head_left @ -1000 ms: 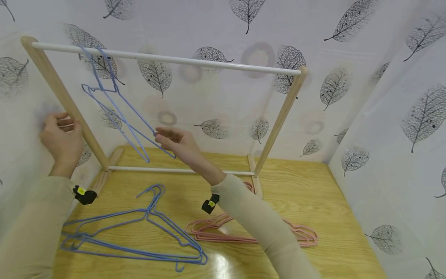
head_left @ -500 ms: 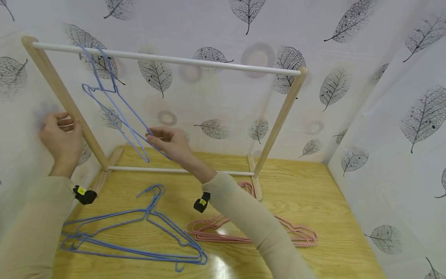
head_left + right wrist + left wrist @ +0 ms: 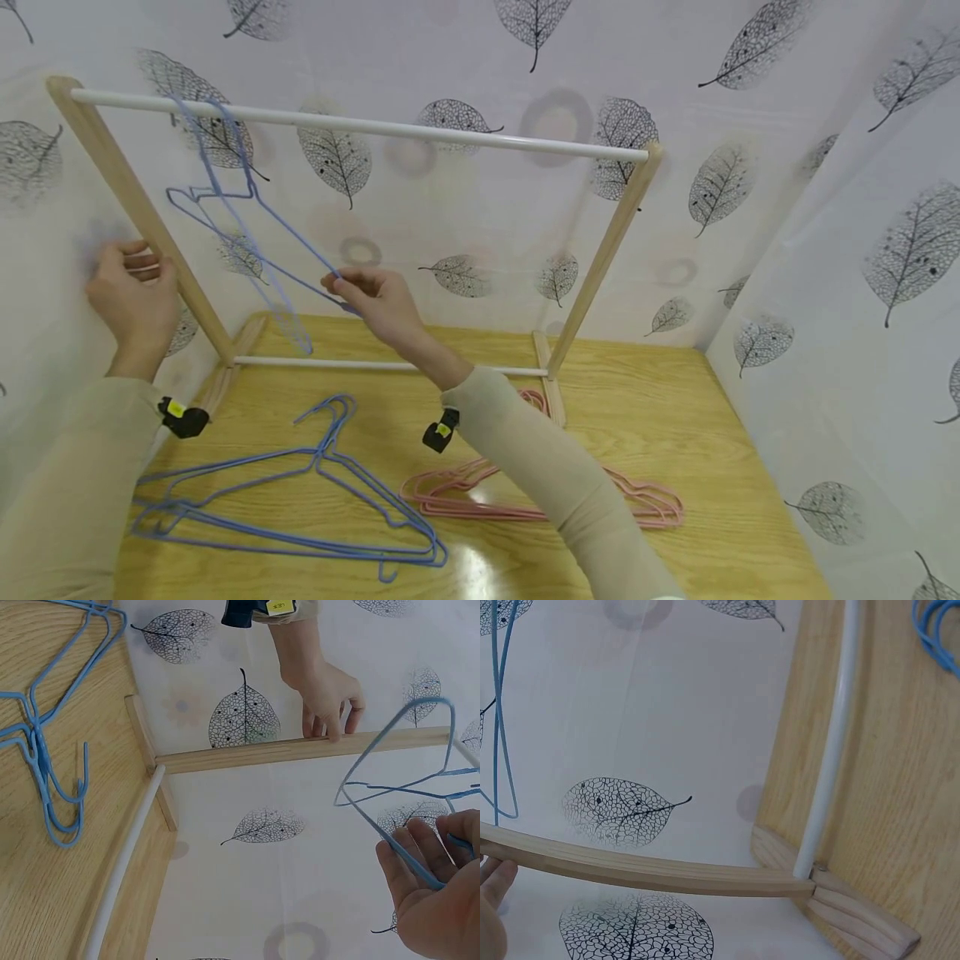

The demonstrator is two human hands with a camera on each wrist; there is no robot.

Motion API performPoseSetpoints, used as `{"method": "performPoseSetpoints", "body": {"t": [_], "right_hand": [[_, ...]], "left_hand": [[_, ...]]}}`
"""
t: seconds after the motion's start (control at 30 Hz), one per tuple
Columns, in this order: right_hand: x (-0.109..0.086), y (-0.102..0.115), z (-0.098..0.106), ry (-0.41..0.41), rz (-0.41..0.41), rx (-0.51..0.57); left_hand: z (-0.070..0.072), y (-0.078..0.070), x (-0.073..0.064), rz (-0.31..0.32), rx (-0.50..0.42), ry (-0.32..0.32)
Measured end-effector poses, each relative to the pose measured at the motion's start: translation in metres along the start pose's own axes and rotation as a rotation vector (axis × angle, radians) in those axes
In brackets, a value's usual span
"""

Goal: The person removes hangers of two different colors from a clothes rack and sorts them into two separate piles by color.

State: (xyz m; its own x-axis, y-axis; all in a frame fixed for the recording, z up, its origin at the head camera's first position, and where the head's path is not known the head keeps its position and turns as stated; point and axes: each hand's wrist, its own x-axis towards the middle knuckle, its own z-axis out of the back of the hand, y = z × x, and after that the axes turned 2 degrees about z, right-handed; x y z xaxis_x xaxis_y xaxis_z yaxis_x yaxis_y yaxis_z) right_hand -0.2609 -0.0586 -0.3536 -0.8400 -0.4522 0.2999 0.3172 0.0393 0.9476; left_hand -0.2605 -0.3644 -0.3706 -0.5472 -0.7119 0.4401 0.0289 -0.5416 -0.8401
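Note:
Two blue wire hangers hang by their hooks near the left end of a clothes rack's white top bar (image 3: 420, 131). My right hand (image 3: 378, 307) pinches the lower right corner of one hanger (image 3: 296, 236). The other hanger (image 3: 283, 304) hangs further left and looks blurred at its lower end. In the right wrist view, the held hanger's wire (image 3: 401, 855) crosses my fingers. My left hand (image 3: 135, 292) holds the rack's left wooden post (image 3: 123, 175), thumb and fingertips against it; the left wrist view shows only part of that hand at its edge.
Several blue hangers (image 3: 322, 454) lie overlapping on the wooden table (image 3: 637, 433) in front of the rack. To their right lies a stack of pink hangers (image 3: 652, 500), partly covered by my right forearm. A white lower bar (image 3: 315, 363) joins the rack's feet.
My right hand first moved left to the hanging hangers, then slightly right with one corner pinched. That hanger has swung apart from the other. My left hand has stayed on the post.

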Motion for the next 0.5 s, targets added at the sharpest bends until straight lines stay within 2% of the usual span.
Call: {"method": "performPoseSetpoints", "body": {"t": [0.1, 0.2, 0.5], "right_hand": [[-0.001, 0.002, 0.002, -0.011, 0.025, -0.007], [-0.002, 0.005, 0.003, -0.023, 0.044, 0.031], [-0.007, 0.015, 0.012, -0.036, 0.035, 0.162]], "left_hand": [[0.001, -0.005, -0.003, 0.002, -0.012, -0.003], [0.003, -0.006, -0.004, 0.004, -0.020, -0.002], [0.001, 0.002, 0.001, 0.001, -0.027, 0.000]]}}
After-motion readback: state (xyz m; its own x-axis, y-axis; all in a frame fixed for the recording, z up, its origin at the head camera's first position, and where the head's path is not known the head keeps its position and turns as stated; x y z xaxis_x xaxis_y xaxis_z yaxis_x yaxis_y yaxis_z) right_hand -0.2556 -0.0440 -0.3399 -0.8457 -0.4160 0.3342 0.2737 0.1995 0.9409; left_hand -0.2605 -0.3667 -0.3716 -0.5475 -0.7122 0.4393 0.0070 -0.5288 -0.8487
